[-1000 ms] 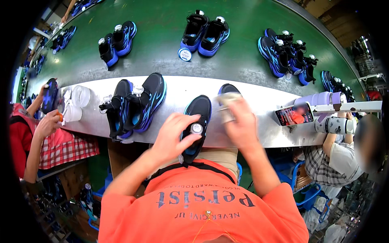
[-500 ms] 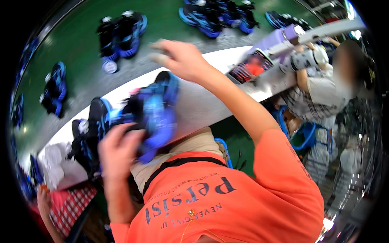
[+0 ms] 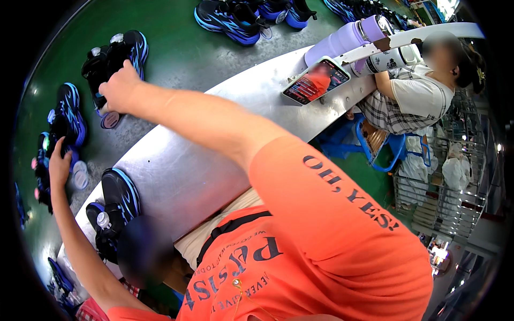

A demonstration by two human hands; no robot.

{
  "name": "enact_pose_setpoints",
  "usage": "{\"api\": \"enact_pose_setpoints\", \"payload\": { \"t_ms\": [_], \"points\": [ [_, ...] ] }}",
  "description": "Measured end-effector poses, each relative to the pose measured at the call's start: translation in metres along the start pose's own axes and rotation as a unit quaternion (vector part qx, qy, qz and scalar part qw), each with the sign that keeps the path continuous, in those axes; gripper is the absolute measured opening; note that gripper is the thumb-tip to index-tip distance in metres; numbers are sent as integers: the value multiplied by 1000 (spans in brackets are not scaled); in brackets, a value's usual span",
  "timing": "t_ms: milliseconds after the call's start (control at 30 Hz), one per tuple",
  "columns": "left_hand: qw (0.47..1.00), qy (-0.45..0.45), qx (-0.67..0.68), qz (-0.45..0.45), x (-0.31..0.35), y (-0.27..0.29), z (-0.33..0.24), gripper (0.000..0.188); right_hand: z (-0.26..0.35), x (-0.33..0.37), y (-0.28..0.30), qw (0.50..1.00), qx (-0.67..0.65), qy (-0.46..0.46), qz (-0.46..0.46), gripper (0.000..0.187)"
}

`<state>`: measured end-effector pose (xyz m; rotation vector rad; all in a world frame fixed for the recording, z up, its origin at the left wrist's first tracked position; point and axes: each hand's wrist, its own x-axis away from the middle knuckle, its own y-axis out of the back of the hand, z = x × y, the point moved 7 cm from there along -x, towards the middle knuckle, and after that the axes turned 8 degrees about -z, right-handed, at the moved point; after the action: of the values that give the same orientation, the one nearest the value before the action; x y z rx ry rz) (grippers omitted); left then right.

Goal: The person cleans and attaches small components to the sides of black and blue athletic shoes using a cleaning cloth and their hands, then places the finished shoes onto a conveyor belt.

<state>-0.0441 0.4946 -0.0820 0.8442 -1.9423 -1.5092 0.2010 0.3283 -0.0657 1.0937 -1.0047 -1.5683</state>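
My right hand [image 3: 121,91] reaches out over the table edge to a pair of black sneakers with blue-purple soles [image 3: 110,60] on the green belt. Its fingers are curled in at the near end of the pair, beside a round hang tag [image 3: 110,120]. Farther left, my left hand [image 3: 60,165], fingers apart, touches or nearly touches another pair of these sneakers [image 3: 67,115]; a round tag [image 3: 80,175] hangs by it. On the metal table, another sneaker pair [image 3: 120,195] with a white ball of stuffing rests near my left arm. A dark blurred patch covers what lies beside it.
More sneakers [image 3: 230,22] ride on the green belt [image 3: 176,51]. A phone [image 3: 316,80], a lilac bottle [image 3: 342,40] and a white patterned tumbler [image 3: 385,59] stand at the metal table's [image 3: 214,128] right end. Beyond sits a co-worker [image 3: 423,91] near a blue stool [image 3: 369,142].
Both hands have moved left and away from me, from over the table to the belt. The blurred sneakers by my left hand are no longer over the table's middle. My view has shifted.
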Motion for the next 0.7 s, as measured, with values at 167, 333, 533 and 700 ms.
{"api": "enact_pose_setpoints", "payload": {
  "t_ms": [167, 333, 533, 700],
  "points": [
    [974, -88, 151, -142, 47, 75, -202, 45, -44, 54, 45, 998, -40, 46, 1, 45],
    [896, -242, 363, 82, 175, 52, -371, 49, -14, 126, 76, 989, -93, 103, 48, 34],
    [861, 150, 472, -117, 252, 16, -278, 37, 20, 238, 116, 982, -166, 88, 3, 27],
    [892, 180, 415, 16, 275, -47, -271, 39, 82, 305, 89, 972, -194, 128, 15, 30]
  ]
}}
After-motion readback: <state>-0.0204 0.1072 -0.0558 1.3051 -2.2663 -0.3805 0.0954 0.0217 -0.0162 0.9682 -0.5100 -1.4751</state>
